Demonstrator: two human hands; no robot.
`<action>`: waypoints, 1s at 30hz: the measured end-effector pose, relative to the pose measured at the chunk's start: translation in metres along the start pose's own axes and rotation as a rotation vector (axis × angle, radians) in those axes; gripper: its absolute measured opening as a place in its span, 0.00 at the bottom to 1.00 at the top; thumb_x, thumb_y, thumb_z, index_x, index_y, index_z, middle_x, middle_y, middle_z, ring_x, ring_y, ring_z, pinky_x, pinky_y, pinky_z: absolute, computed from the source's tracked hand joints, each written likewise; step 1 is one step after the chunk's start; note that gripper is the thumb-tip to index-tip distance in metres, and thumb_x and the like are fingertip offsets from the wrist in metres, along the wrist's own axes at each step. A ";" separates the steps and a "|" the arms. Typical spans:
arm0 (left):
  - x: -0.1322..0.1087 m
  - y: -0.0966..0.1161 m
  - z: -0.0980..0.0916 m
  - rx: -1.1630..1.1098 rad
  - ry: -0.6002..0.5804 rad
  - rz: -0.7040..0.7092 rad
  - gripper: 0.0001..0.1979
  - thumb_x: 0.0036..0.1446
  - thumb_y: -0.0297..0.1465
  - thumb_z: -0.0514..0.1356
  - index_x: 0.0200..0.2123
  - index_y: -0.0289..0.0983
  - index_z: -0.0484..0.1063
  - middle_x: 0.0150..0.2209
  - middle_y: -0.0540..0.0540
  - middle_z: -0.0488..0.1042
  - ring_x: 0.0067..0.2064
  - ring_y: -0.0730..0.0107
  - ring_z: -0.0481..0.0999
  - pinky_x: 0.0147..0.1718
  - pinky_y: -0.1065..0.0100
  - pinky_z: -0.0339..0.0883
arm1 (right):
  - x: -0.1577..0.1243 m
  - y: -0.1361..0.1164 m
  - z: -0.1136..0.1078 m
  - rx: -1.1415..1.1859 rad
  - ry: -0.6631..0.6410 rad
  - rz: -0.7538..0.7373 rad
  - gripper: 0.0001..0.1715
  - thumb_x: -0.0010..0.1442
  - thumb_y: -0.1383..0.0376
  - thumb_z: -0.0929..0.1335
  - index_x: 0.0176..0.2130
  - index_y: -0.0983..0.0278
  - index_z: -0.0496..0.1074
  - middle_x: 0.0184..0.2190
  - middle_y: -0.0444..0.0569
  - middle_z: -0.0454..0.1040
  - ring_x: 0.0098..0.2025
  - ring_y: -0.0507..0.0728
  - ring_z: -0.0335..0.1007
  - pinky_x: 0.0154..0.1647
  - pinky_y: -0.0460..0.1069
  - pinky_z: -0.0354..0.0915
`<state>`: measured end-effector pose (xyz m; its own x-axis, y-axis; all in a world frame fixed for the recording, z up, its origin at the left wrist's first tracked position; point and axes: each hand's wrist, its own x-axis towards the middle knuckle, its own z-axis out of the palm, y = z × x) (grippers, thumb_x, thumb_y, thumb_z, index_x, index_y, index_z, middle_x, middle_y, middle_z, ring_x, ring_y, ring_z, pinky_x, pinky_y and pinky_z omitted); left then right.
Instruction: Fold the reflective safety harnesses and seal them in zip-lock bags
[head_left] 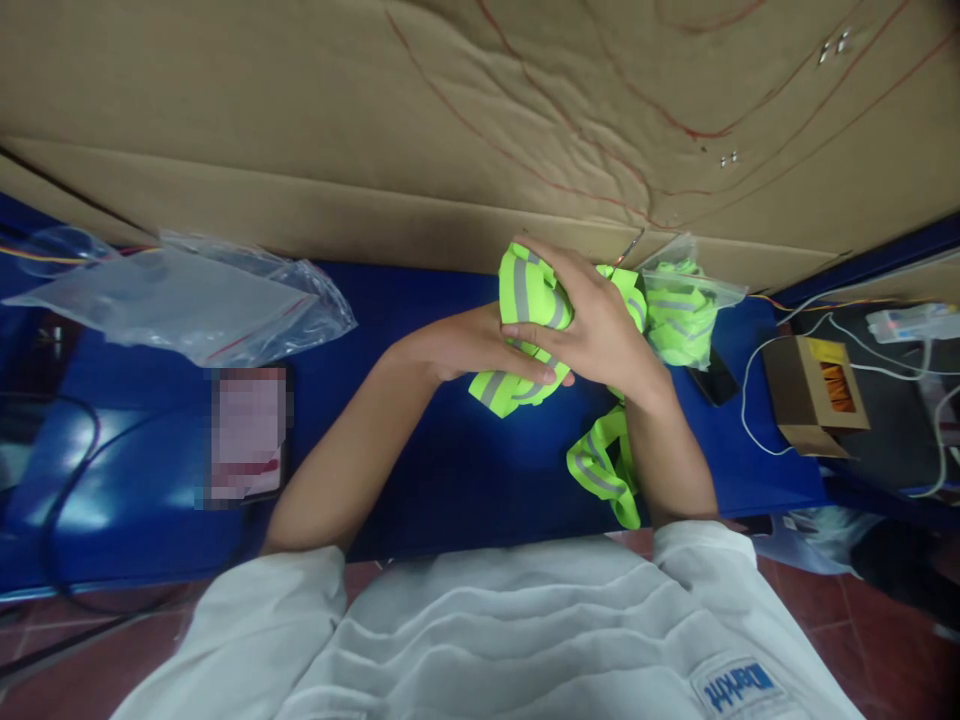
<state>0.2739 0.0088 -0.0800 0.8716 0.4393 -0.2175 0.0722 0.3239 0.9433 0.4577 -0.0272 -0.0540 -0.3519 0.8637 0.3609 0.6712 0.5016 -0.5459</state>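
Note:
Above the middle of the blue table, I hold a folded bundle of neon yellow-green reflective strap (523, 290) with a grey stripe. My right hand (600, 325) lies over its top and right side, fingers curled around it. From below and the left, my left hand (480, 345) supports the bundle; its fingers are partly hidden behind the strap. A loose length of the same strap (600, 465) lies by my right forearm. Just right of my right hand sits a clear bag (682, 310) with more reflective strap inside.
Clear plastic bags (187, 300) lie at the left, with a blurred-out flat item (247, 435) below them. A dark phone-like object (712, 378), a small cardboard box (814, 395) and white cables are on the right. A cardboard panel (375, 120) with red lines stands behind the blue table (450, 470).

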 end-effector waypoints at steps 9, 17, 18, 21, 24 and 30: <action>0.004 -0.002 -0.006 0.253 0.198 0.048 0.20 0.49 0.41 0.76 0.40 0.33 0.83 0.36 0.44 0.84 0.36 0.63 0.83 0.36 0.68 0.75 | 0.000 -0.002 -0.007 0.162 0.170 0.261 0.27 0.66 0.40 0.69 0.40 0.60 0.77 0.34 0.46 0.80 0.42 0.62 0.79 0.51 0.59 0.76; -0.013 0.011 -0.019 0.556 0.366 0.089 0.25 0.51 0.52 0.73 0.38 0.35 0.81 0.32 0.47 0.81 0.31 0.65 0.79 0.31 0.69 0.71 | 0.002 -0.011 -0.001 0.477 0.125 0.355 0.26 0.64 0.40 0.70 0.38 0.59 0.78 0.37 0.46 0.81 0.45 0.62 0.80 0.53 0.58 0.76; -0.014 0.012 -0.021 0.539 0.390 0.142 0.29 0.48 0.51 0.75 0.45 0.36 0.80 0.37 0.45 0.82 0.36 0.62 0.81 0.35 0.67 0.74 | 0.002 -0.011 0.001 0.577 0.102 0.386 0.27 0.65 0.39 0.69 0.38 0.59 0.79 0.38 0.46 0.82 0.46 0.62 0.81 0.53 0.59 0.77; -0.014 0.011 -0.026 0.490 0.401 0.371 0.45 0.41 0.49 0.79 0.60 0.38 0.70 0.54 0.40 0.78 0.53 0.50 0.79 0.51 0.57 0.75 | 0.003 -0.010 0.007 0.807 0.030 0.510 0.33 0.65 0.35 0.65 0.39 0.58 0.80 0.40 0.49 0.83 0.50 0.64 0.82 0.53 0.60 0.78; -0.013 0.009 -0.028 0.404 0.252 0.473 0.52 0.43 0.51 0.78 0.67 0.41 0.62 0.63 0.37 0.71 0.63 0.43 0.73 0.60 0.48 0.70 | 0.003 -0.006 0.013 0.800 0.061 0.606 0.36 0.62 0.32 0.65 0.37 0.59 0.79 0.39 0.50 0.84 0.55 0.66 0.80 0.53 0.60 0.79; -0.016 0.007 -0.026 0.389 0.160 0.492 0.62 0.37 0.53 0.79 0.71 0.43 0.56 0.68 0.36 0.65 0.71 0.37 0.62 0.68 0.42 0.60 | 0.002 -0.003 0.016 0.962 0.066 0.715 0.31 0.60 0.34 0.68 0.36 0.57 0.78 0.39 0.48 0.84 0.57 0.65 0.80 0.54 0.59 0.79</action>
<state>0.2476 0.0259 -0.0765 0.7668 0.5883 0.2569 -0.1204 -0.2613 0.9577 0.4447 -0.0265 -0.0636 -0.0449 0.9718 -0.2314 -0.0713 -0.2341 -0.9696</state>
